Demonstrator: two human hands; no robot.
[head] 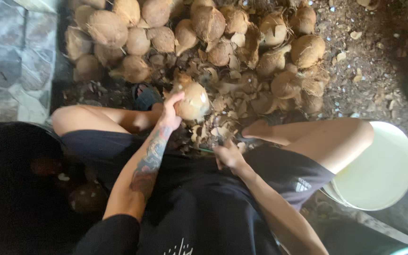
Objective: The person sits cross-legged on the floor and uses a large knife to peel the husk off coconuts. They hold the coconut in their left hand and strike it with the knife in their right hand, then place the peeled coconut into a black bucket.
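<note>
A heap of husked coconuts (204, 42) is lying on the dirt ahead of the seated person. A pale round bucket (378, 170) is sitting beside the right knee. Between the knees, above scattered husk scraps (223, 120), a single coconut (194, 101) is being steadied by the left hand (171, 113), fingers spread and pressing on its near side. The right hand (227, 156) is curling shut around a thin tool handle (206, 150), largely hidden.
</note>
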